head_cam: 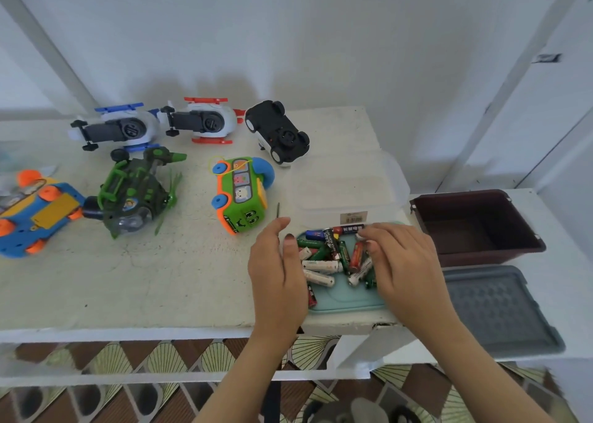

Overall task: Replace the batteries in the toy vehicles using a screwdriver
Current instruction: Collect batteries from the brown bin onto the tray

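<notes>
Batteries [330, 259] lie in a loose pile on a teal lid [346, 302] at the near right edge of the white table [160, 278], between both hands. The pile mixes green, white, red and dark blue cells.

Right hand [404, 262]: fingers [373, 231] bent down onto the far side of the pile, tips on the batteries. Cannot tell if one is pinched.

Left hand [276, 268]: fingers nearly straight, thumb apart, palm turned toward the pile, nothing seen gripped. It sits at the lid's left edge.

A thin dark rod [278, 210] sits just past the left index fingertip; contact cannot be told. It may be the screwdriver shaft, and no handle is visible.

A clear plastic box [349, 191] stands just behind the lid, with a label on its near wall.

A green toy bus [240, 194] with blue wheels lies on its side near the left hand, far left of it.

A black toy car [277, 132] sits upside down further back. Left of it are a red-and-white toy helicopter [205, 120] and a blue-and-white toy helicopter [118, 127], both belly up.

A dark green toy aircraft [134, 191] lies tipped mid-left. A blue-and-orange toy vehicle [35, 214] lies wheels up at the far left, touching it.

On a lower surface to the right are a brown bin [481, 255] and, in front of it, a grey lid [497, 310].
</notes>
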{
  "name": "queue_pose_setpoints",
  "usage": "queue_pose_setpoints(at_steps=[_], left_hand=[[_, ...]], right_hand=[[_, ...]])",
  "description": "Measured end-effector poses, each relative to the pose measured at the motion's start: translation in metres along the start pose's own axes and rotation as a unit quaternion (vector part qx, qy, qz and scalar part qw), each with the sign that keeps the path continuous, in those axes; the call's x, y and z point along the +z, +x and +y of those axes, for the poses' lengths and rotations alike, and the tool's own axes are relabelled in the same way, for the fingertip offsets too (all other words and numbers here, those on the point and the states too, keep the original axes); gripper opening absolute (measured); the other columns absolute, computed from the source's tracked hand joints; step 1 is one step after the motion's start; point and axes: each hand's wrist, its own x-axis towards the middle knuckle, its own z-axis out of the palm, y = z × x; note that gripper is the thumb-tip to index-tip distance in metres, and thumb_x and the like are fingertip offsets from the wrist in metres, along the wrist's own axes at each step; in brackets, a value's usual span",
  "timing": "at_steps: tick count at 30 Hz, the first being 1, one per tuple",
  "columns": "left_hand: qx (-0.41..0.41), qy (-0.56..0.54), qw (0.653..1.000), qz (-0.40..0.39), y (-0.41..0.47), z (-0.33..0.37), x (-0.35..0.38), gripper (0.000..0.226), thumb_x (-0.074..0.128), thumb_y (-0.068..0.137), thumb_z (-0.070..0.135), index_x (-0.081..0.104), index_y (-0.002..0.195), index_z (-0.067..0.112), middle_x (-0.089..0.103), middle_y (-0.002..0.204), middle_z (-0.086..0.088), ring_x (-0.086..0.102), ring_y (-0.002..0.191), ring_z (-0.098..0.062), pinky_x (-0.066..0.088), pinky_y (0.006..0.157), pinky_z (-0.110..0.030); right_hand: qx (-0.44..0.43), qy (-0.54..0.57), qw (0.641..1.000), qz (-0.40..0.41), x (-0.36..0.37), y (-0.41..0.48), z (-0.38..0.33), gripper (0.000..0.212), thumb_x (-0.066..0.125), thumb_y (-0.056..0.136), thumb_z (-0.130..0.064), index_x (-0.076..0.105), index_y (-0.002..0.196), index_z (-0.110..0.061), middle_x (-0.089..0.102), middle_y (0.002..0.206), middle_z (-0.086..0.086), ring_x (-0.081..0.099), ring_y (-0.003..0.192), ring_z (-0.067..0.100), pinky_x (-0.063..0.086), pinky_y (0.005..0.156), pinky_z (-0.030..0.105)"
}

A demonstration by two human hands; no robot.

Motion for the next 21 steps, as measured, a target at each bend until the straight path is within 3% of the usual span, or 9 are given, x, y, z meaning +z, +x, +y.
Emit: queue_pose_setpoints(at_steps=[2,4,7,14,17,21], left_hand=[[-0.063,-0.096,0.993,0.011,0.003,0.004,-0.003,0.021,0.037,0.100,0.021,0.054,0.113,0.023,0.059,0.113,0.010,0.053,0.106,0.007,0.038,0.090,-0.009],[-0.122,-0.184,0.975,0.006,0.007,0.007,-0.007,0.026,0.036,0.102,0.007,0.055,0.110,0.021,0.061,0.115,0.002,0.055,0.105,0.007,0.040,0.089,-0.010],[-0.137,-0.245,0.959,-0.022,0.010,0.006,-0.011,0.021,0.038,0.098,0.023,0.054,0.111,0.024,0.060,0.120,0.003,0.055,0.113,0.003,0.041,0.087,-0.008],[-0.095,-0.207,0.972,-0.049,0.007,0.004,-0.011,0.028,0.035,0.092,0.029,0.052,0.113,0.025,0.059,0.122,0.003,0.053,0.116,0.001,0.038,0.091,-0.008],[-0.080,-0.195,0.976,-0.050,0.006,0.001,-0.014,0.029,0.035,0.092,0.028,0.052,0.115,0.023,0.059,0.121,0.002,0.054,0.115,-0.001,0.039,0.093,-0.010],[-0.065,-0.169,0.983,-0.043,0.006,-0.001,-0.017,0.026,0.036,0.093,0.024,0.052,0.113,0.024,0.060,0.119,0.004,0.055,0.113,-0.003,0.040,0.093,-0.013]], right_hand=[[0.014,0.006,1.000,-0.027,-0.001,-0.007,-0.002,0.036,0.037,0.096,-0.028,0.068,0.108,-0.014,0.067,0.108,0.000,0.060,0.101,0.022,0.035,0.088,0.030],[0.016,0.009,0.998,-0.057,-0.001,-0.013,-0.005,0.038,0.036,0.095,-0.031,0.065,0.113,-0.015,0.065,0.113,-0.001,0.058,0.106,0.019,0.033,0.092,0.029],[0.022,0.009,0.997,-0.073,-0.001,-0.016,-0.012,0.039,0.037,0.094,-0.033,0.065,0.116,-0.017,0.064,0.116,-0.002,0.056,0.111,0.017,0.030,0.099,0.029],[-0.012,0.017,0.995,-0.102,0.000,-0.002,-0.032,0.036,0.043,0.091,-0.034,0.063,0.119,-0.024,0.060,0.123,-0.002,0.053,0.115,0.020,0.031,0.101,0.036],[-0.062,0.005,0.986,-0.152,0.003,0.008,-0.043,0.041,0.041,0.093,-0.040,0.055,0.130,-0.029,0.052,0.138,0.000,0.045,0.129,0.021,0.020,0.108,0.037],[-0.135,-0.052,0.964,-0.222,0.011,0.007,-0.048,0.048,0.034,0.096,-0.047,0.045,0.139,-0.029,0.046,0.146,-0.001,0.034,0.140,0.020,0.011,0.111,0.052]])
